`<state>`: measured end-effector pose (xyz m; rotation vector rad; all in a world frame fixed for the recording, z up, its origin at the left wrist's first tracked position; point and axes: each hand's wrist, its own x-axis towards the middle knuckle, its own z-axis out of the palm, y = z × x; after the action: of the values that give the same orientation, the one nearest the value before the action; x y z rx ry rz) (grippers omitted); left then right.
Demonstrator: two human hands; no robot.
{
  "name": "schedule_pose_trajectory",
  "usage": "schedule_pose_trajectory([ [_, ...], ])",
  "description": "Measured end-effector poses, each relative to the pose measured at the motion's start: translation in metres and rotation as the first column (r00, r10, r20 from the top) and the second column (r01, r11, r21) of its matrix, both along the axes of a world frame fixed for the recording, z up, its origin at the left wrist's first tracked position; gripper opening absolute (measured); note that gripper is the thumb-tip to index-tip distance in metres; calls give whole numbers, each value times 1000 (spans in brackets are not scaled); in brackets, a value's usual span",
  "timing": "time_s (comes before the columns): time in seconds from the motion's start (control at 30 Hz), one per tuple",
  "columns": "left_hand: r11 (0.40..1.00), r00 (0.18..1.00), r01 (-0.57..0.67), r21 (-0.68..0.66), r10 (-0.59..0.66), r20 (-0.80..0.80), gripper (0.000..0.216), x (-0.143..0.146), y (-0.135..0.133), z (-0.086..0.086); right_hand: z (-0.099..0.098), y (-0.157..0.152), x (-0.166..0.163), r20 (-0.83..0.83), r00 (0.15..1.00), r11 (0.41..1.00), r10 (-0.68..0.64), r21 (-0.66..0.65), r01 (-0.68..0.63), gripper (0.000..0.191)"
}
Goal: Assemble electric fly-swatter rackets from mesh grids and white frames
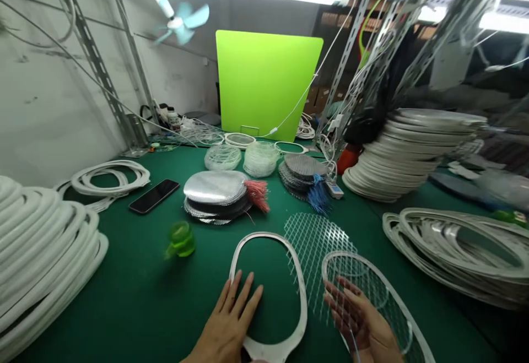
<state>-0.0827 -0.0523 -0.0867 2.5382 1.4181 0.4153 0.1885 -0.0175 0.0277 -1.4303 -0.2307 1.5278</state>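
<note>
My left hand (231, 321) lies flat on the green mat, fingers stretched out, pressing on the near left edge of a white oval frame (273, 242). My right hand (359, 321) holds a second oval frame fitted with clear mesh (372, 280), tilted, fingers showing through the mesh. A loose sheet of white mesh (316, 242) lies on the mat between the two frames.
White frames are stacked at the left (41, 247), back right (409, 148) and right (458, 247). Piles of metal mesh ovals with red (219, 192) and blue wires (303, 173) sit mid-table. A phone (154, 195), a green plastic piece (181, 239) and a green board (264, 85) are also there.
</note>
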Motion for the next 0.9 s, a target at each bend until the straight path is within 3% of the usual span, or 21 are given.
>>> schedule_pose_trajectory([
  [0.07,999,996,-42,-10,42,83,98,0,-2,25,-11,-11,-16,-13,998,998,61,7,-61,81],
  [0.13,980,954,-198,-19,197,227,77,-9,-4,48,-24,-20,-35,-24,996,996,86,6,-86,82],
  [0.2,922,839,-383,-61,374,395,50,-22,-6,67,-38,-27,-56,-67,990,991,124,-33,-127,84],
  [0.27,863,716,-492,-115,476,510,33,-34,-4,77,-47,-29,-74,-143,974,975,178,-107,-194,90],
  [0.37,834,654,-531,-148,514,555,25,-44,4,78,-52,-29,-93,-167,970,967,177,-154,-203,97],
  [0.67,850,686,-476,-226,520,509,22,-41,17,67,-69,-27,-98,-84,992,981,93,-164,-106,86],
  [0.9,865,709,-425,-267,502,495,22,-35,22,70,-55,-26,-101,-59,995,980,84,-178,-93,101],
])
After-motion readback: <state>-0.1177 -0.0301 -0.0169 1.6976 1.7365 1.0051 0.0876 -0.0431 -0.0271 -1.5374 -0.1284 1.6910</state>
